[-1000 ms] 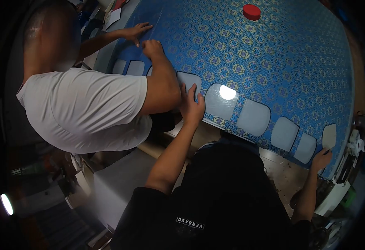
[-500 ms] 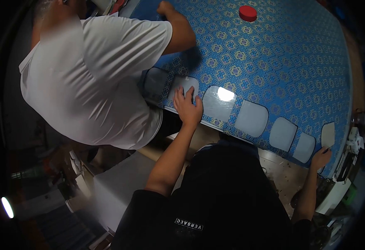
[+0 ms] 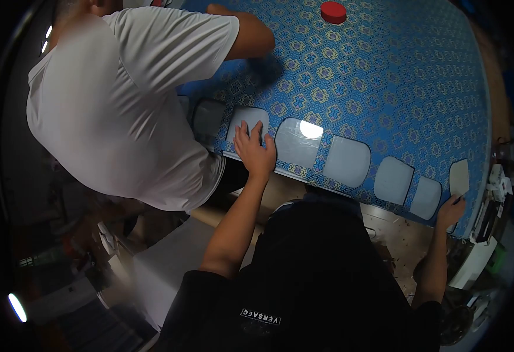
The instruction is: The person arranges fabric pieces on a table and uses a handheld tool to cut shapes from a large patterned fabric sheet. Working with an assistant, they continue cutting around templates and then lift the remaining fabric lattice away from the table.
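Observation:
My left hand (image 3: 256, 151) rests with fingers spread on a pale, round-cornered flat panel (image 3: 251, 119) near the table's front edge. Far to the right, my right hand (image 3: 452, 210) has its fingers closed at the lower edge of a beige panel (image 3: 459, 177); the thumb's grip is partly hidden. Between my hands lies a row of similar grey panels: a glossy one (image 3: 297, 144) reflecting light, a wide one (image 3: 348, 162), a smaller one (image 3: 393, 180) and a narrow one (image 3: 426, 198). A darker panel (image 3: 209, 117) lies left of my left hand.
A blue patterned cloth (image 3: 380, 76) covers the large table, with a round red object (image 3: 333, 12) on it. Close on my left, a person in a white shirt (image 3: 116, 111) leans over the table. Assorted items (image 3: 496, 182) crowd beyond the right edge.
The view has shifted slightly, so the table and panels sit a little further left and higher. The other person's forearm has moved. My hands stay at the same panels.

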`<action>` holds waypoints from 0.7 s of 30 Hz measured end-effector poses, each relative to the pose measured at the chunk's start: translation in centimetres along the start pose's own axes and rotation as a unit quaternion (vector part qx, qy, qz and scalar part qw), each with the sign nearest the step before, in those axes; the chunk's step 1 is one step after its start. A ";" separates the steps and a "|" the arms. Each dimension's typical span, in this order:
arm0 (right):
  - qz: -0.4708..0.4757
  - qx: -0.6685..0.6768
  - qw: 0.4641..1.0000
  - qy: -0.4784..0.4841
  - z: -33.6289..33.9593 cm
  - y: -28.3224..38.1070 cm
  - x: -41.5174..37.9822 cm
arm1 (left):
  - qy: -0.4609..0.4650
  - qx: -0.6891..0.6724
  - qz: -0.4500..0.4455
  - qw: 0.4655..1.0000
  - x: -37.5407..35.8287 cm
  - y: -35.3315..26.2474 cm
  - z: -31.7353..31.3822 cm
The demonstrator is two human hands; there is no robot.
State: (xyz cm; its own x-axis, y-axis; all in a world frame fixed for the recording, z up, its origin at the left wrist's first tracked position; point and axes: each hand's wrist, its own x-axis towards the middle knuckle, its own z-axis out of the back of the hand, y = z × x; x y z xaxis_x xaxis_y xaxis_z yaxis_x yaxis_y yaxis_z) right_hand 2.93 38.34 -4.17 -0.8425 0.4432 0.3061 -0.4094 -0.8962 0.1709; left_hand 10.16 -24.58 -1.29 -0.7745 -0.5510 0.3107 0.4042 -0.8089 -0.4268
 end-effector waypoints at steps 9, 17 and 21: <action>-0.035 -0.010 0.997 0.073 1.7 1.6 0.2 | -0.005 0.031 -0.031 0.999 0.0 1.0 -0.4; -0.015 -0.015 0.998 -0.058 0.0 1.3 -1.2 | 0.021 0.043 -0.046 0.998 -0.3 0.7 -0.7; -0.040 -0.007 0.997 -0.059 0.6 2.2 -1.2 | 0.005 0.073 -0.049 0.996 -0.3 1.4 -0.8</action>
State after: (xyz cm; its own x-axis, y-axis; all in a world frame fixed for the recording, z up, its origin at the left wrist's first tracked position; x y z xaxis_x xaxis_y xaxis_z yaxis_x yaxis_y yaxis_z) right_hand 3.27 35.82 -3.62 -0.7606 0.5115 0.3998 -0.4791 -0.8578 0.1861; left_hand 10.54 -25.44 -2.68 -0.8180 -0.4670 0.3358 0.3927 -0.8800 -0.2672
